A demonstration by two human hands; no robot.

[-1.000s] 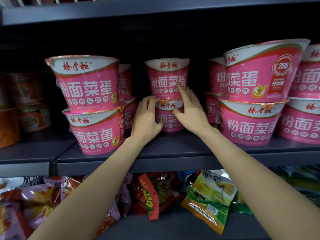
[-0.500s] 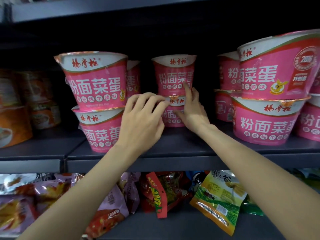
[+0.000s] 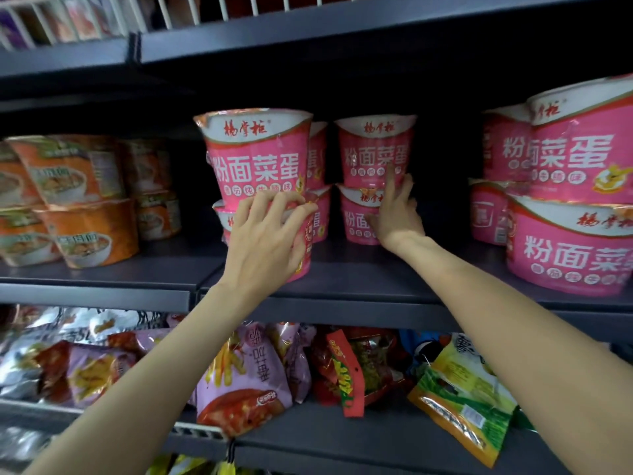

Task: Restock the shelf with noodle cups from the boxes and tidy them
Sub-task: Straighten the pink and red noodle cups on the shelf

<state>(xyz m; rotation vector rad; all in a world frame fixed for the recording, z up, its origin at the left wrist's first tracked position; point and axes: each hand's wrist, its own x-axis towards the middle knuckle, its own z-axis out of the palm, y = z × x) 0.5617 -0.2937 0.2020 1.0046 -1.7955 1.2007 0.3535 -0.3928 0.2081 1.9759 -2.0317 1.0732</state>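
Pink noodle cups stand two high on the dark shelf [image 3: 342, 286]. My left hand [image 3: 265, 238] lies over the lower cup [image 3: 305, 248] of the front left stack, fingers curled on its rim; the upper cup [image 3: 255, 156] sits on top. Further back, my right hand [image 3: 397, 214] rests with straight fingers against the middle stack, forefinger on its top cup [image 3: 373, 149] and palm by the bottom cup [image 3: 356, 221]. More pink cups [image 3: 575, 241] stand stacked at the right.
Orange noodle bowls [image 3: 78, 200] fill the left of the same shelf. Below it, a lower shelf holds snack bags: purple [image 3: 246, 371], red [image 3: 346, 368] and green-yellow [image 3: 469, 399]. A white wire rack [image 3: 205, 12] runs along the shelf above.
My left hand has moved left from the middle stack onto the lower cup of the front left stack. My right hand stays on the middle stack. The view has swung left.
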